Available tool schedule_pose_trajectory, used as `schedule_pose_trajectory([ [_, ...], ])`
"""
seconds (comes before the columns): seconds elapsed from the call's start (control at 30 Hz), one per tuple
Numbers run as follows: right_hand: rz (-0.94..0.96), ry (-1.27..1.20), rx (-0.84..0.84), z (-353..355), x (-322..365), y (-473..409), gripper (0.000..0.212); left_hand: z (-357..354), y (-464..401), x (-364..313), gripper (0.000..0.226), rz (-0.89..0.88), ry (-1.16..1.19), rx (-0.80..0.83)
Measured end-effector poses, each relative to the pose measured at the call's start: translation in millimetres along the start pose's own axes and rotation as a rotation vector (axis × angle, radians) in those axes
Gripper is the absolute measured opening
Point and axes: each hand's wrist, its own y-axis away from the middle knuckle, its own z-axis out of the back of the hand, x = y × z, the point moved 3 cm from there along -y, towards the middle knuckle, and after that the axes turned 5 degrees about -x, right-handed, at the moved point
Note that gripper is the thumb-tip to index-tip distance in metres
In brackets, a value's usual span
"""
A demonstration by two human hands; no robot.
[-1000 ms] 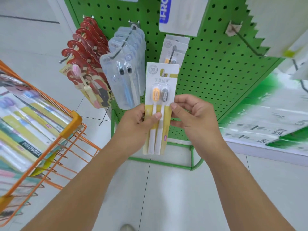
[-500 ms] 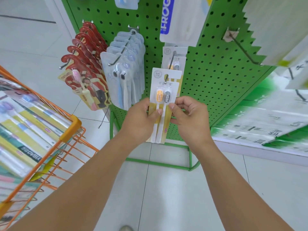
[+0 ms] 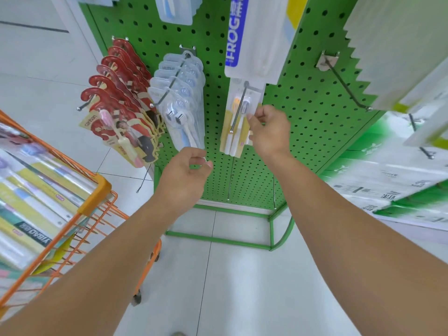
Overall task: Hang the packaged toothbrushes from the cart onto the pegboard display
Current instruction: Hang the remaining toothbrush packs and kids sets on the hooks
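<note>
Up near the top centre of the frame, the yellow-and-white carded twin toothbrush pack (image 3: 236, 122) is already threaded on the long chrome peg hook (image 3: 238, 106) of the green perforated pegboard (image 3: 303, 98). It hangs between the clear blister toothbrush packs (image 3: 183, 100) to its left and bare board to its right. The right hand (image 3: 268, 132) has its fingertips (image 3: 252, 116) pinched narrowly on the pack's right edge, so that grip is holding the card. The left hand (image 3: 185, 174), lower and left of centre, hangs loosely curled with nothing in it, well off the pack.

What could go wrong, imo: the pack looks like it sits partway along the hook, not pushed back, and the hook tip (image 3: 231, 132) juts out in front of it. Let go carelessly and the card could swing, twist sideways, or slide toward the tip. Tugging the edge while releasing could also tear the hang hole.

Orientation-wise, the long axis runs roughly vertical in the frame, brush heads up near the hook, handles pointing down, bottom tilted slightly left.

More packs wait in the orange wire cart (image 3: 97, 192) at the left edge.
</note>
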Motion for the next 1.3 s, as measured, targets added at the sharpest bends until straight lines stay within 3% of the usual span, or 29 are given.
schedule_pose_trajectory([
  [0.1,-0.031,0.022,-0.022,3,2,-6,0.023,2,9,6,0.024,0.017,0.007,0.026],
  [0.2,-0.098,0.047,-0.028,12,6,2,0.011,7,23,13,0.025,0.031,-0.017,0.027],
  [0.27,-0.266,0.086,0.026,21,0,28,0.038,14,40,17,0.024,0.05,-0.007,0.021],
  [0.33,-0.426,0.087,0.137,27,-4,83,0.04,34,69,24,0.019,0.083,-0.006,0.006],
  [0.43,-0.562,0.061,0.462,17,10,186,0.011,84,118,39,0.009,0.178,0.0,-0.024],
  [0.5,-0.597,0.011,0.635,3,34,251,0.005,134,150,50,0.011,0.271,0.037,-0.153],
  [0.67,-0.526,-0.044,0.794,-42,115,322,0.005,251,183,59,0.01,0.433,0.19,-0.421],
  [0.8,-0.28,-0.036,0.809,-105,178,305,0.019,323,169,62,0.008,0.442,0.206,-0.518],
  [0.9,-0.162,0.05,0.779,-175,206,277,0.034,359,146,72,0.011,0.422,0.192,-0.486],
  [1.03,-0.049,0.362,0.768,-268,207,252,0.068,398,111,81,0.019,0.378,0.117,-0.394],
  [1.17,-0.184,0.531,0.824,-320,185,248,0.108,423,83,90,0.03,0.402,0.134,-0.276],
  [1.3,-0.091,0.791,0.779,-334,164,254,0.103,419,60,97,0.029,0.453,0.161,-0.188],
])
